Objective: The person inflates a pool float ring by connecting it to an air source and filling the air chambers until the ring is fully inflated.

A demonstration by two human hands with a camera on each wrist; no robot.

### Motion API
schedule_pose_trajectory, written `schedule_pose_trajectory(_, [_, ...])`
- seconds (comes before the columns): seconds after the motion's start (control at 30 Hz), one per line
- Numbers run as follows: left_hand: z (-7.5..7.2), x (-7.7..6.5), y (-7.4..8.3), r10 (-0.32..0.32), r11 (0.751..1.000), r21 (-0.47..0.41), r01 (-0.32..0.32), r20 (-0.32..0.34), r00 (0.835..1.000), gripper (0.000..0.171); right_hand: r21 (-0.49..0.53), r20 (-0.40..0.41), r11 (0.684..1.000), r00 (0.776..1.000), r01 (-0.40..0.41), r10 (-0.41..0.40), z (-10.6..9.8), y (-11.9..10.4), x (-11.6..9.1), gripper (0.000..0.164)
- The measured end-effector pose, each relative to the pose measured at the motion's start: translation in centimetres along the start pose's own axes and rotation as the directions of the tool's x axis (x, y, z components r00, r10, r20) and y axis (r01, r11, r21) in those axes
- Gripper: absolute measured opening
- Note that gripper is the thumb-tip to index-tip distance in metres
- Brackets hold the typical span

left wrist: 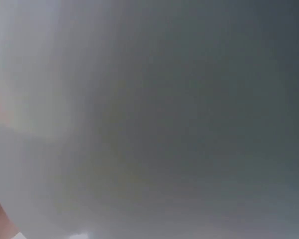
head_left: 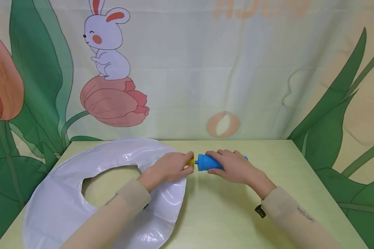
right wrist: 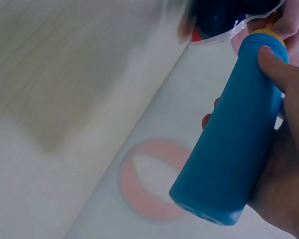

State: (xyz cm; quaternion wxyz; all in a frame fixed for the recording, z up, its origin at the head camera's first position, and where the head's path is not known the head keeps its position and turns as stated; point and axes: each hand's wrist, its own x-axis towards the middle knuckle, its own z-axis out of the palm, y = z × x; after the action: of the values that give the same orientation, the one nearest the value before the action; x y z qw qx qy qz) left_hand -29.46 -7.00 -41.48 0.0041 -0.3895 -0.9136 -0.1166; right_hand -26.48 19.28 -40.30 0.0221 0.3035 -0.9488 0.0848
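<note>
My right hand (head_left: 235,166) grips the blue barrel of a hand pump (head_left: 205,162), which lies roughly level above the table. In the right wrist view the pump's barrel (right wrist: 229,129) shows at full length, the thumb along its upper end. Facing it, my left hand (head_left: 169,166) pinches the pump's yellow handle (head_left: 191,161) between thumb and fingers. A short blue rod shows between handle and barrel. Beneath the left forearm lies a large, shiny white inflatable swim ring (head_left: 62,186), with creases in its surface. A blurred pale surface close to the lens fills most of the left wrist view.
The pale yellow-green table (head_left: 215,218) reaches back to a printed curtain (head_left: 187,69) with a rabbit and tulips. The ring covers the table's left part and overhangs its left edge in this view. A black strap (head_left: 260,211) hangs at the right cuff.
</note>
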Motion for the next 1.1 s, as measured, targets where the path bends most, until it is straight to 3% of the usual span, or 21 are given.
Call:
schedule_pose_trajectory(0.23, [-0.3,-0.9,-1.0,-0.005,1.000,-0.018,0.005,-0.010,1.000,0.013,0.013,0.033,0.999,0.998,-0.049,0.048,-0.8,2.5,-2.0,0.063])
schedule_pose_trajectory(0.67, [-1.3,-1.3,-2.3,-0.021,0.998,-0.061,0.020,-0.011,1.000,0.013,0.000,-0.020,0.997,0.997,-0.079,0.079,-3.3,5.8,-4.8,0.059])
schedule_pose_trajectory(0.87, [-1.5,-1.5,-2.1,-0.018,0.998,-0.055,0.019,0.013,1.000,0.014,0.028,-0.022,0.996,0.997,-0.080,0.080,-3.1,5.8,-4.7,0.061])
schedule_pose_trajectory(1.1, [-1.6,-1.1,-0.8,0.022,1.000,-0.015,-0.022,-0.002,1.000,0.015,-0.006,-0.018,1.000,0.999,-0.030,0.030,-2.2,3.8,-3.2,0.061])
